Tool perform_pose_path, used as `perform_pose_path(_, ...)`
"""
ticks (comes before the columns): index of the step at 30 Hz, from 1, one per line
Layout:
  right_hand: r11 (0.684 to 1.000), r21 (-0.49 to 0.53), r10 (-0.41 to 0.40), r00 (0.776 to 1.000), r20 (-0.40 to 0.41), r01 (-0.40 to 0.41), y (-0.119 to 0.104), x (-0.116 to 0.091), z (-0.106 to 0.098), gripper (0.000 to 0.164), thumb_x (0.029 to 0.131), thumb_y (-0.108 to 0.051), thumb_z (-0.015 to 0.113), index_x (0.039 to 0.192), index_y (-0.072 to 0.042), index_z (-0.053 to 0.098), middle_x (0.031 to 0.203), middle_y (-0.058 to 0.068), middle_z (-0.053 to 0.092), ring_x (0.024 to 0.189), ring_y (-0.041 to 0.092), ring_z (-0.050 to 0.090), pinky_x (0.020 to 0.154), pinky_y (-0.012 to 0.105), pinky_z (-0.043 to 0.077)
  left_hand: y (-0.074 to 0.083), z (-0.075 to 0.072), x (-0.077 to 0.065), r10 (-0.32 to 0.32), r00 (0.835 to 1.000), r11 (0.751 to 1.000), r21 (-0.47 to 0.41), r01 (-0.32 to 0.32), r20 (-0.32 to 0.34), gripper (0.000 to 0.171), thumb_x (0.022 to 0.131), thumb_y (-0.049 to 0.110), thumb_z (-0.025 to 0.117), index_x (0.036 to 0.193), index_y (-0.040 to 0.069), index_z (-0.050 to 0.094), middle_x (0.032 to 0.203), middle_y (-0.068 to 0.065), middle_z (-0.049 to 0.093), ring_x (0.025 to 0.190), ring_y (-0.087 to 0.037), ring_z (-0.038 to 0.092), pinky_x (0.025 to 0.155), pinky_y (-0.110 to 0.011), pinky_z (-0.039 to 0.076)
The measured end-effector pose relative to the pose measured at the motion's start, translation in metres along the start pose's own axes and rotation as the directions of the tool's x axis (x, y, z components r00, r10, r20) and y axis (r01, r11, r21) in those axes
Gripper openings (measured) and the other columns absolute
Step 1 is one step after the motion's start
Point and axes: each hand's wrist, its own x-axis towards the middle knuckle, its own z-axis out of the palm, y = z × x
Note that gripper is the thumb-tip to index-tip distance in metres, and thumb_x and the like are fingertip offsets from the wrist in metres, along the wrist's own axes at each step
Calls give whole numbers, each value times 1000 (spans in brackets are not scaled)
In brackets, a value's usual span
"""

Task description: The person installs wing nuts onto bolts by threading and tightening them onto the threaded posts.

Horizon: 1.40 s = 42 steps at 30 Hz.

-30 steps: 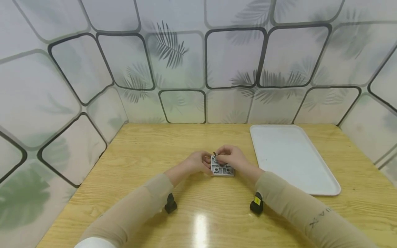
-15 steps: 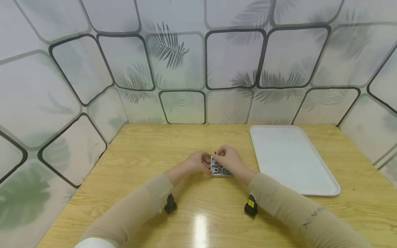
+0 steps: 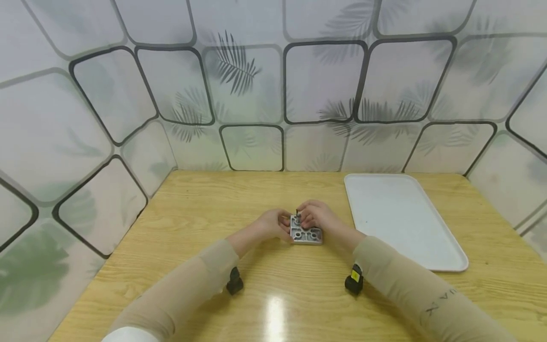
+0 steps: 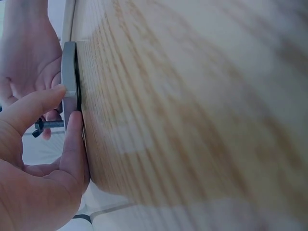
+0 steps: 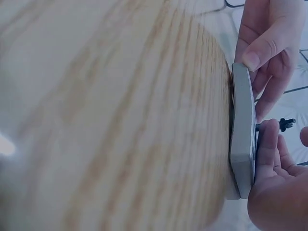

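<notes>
A square grey metal plate [image 3: 306, 236] with round holes and recesses lies on the wooden table between the two hands. My left hand [image 3: 269, 225] grips its left edge, thumb on one side and fingers on the other. A dark wing screw [image 4: 50, 124] stands upright in the plate's far left corner. Beside it, my right hand [image 3: 320, 217] rests bent fingers on the plate. In the right wrist view the winged head [image 5: 287, 124] sticks out past these fingers, with the thumb apart from it. Part of the screw's shank is hidden there.
A white rectangular tray [image 3: 397, 213] lies on the table [image 3: 213, 199] to the right, near the right forearm. Patterned cloth walls [image 3: 252, 147] stand behind the table and at both sides. Each wrist carries a small black camera [image 3: 354, 280].
My right hand turned inward with its thumb and fingers at the screw half a second ago, then swung back right, its thumb now off the screw. The left hand and plate stay in place.
</notes>
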Motion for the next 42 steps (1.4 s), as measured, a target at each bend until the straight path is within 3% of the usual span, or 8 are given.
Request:
perform_pose_path(13,991,-125,-46,999,14,48,3,-2,-2,43,96,0,51,135,19,57,87,1,67,71,4,62,68,15,56,0,1,1,-7,1000,1000,-2,7,-1,77,78,-7,87,147,-7,54,126,-19,70,108,-24,72,95,-29,60)
perform_pose_path(26,978,-193,-73,997,35,78,7,-4,-1,42,97,-1,53,135,16,61,126,30,69,77,2,63,73,16,56,1,0,-2,-17,1000,1000,-4,17,4,80,78,-5,88,149,-7,51,128,-19,69,110,-24,72,99,-31,59)
perform_pose_path(42,961,-276,-44,997,-62,25,6,-5,0,30,100,-9,63,124,7,70,123,22,74,87,8,66,78,20,55,2,-1,-1,-28,1000,999,-21,28,15,79,79,-4,88,150,-4,52,128,-18,68,109,-24,70,101,-33,58)
